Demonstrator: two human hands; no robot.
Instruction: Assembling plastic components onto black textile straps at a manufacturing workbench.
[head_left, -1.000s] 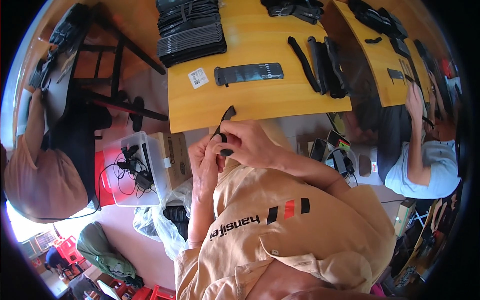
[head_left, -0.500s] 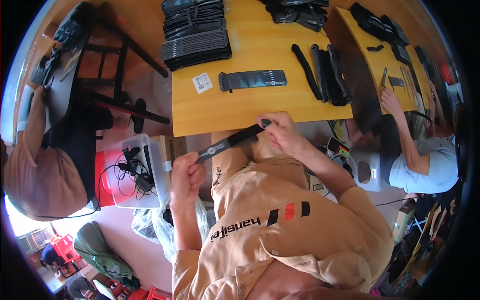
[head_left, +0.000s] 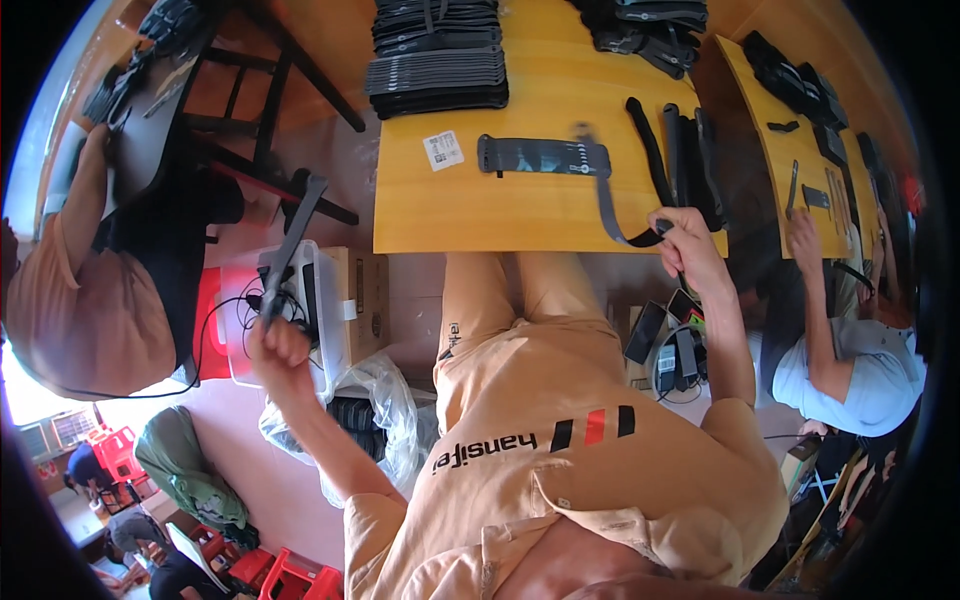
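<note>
Out to the left, my left hand (head_left: 280,345) is closed round the lower end of a dark grey strap (head_left: 293,235), which sticks upward and is blurred by motion. At the table's near right edge my right hand (head_left: 690,248) grips another dark strap (head_left: 608,212). That strap hangs in a curve, its free end raised over the right part of a flat grey band (head_left: 535,156) lying on the table. The band has pale printed marks. To its left lies a small white printed label (head_left: 443,150).
The yellow table (head_left: 450,220) bears a stack of folded dark straps (head_left: 437,75) and several long dark straps (head_left: 690,165) at right. A clear plastic bin (head_left: 240,340) with black cables stands at left, beside a cardboard box (head_left: 362,300). Co-workers sit on both sides.
Half a second ago one strap was stretched between both hands. Now the hands are far apart, left and right, with a separate strap length in each. The whole view has shifted slightly.
</note>
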